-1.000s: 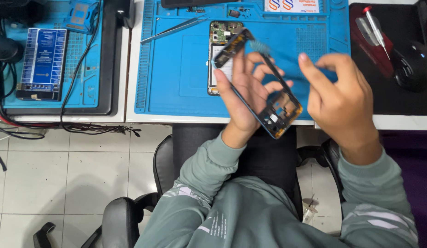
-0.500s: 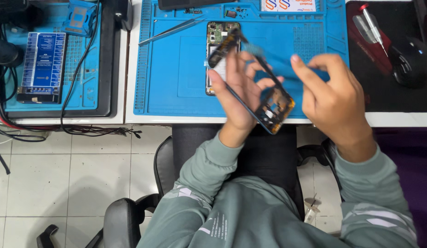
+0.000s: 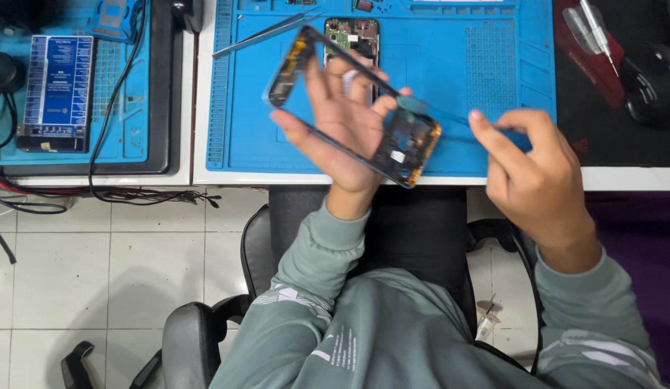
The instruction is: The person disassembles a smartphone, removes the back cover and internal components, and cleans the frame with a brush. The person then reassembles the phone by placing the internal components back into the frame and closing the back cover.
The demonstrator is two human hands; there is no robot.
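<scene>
Your left hand (image 3: pixel 346 130) is clamped around the phone frame (image 3: pixel 353 108), holding it tilted above the near edge of the blue work mat (image 3: pixel 479 65), with the opened phone body (image 3: pixel 353 36) lying farther back on the mat. Your right hand (image 3: pixel 533 176) has thumb and forefinger pinched together on a thin blue pry tool (image 3: pixel 439 114) whose tip meets the frame's right end. Keep the frame braced with your fingers behind it, and slide the tool flat along the edge, gently, so nothing bends.
</scene>
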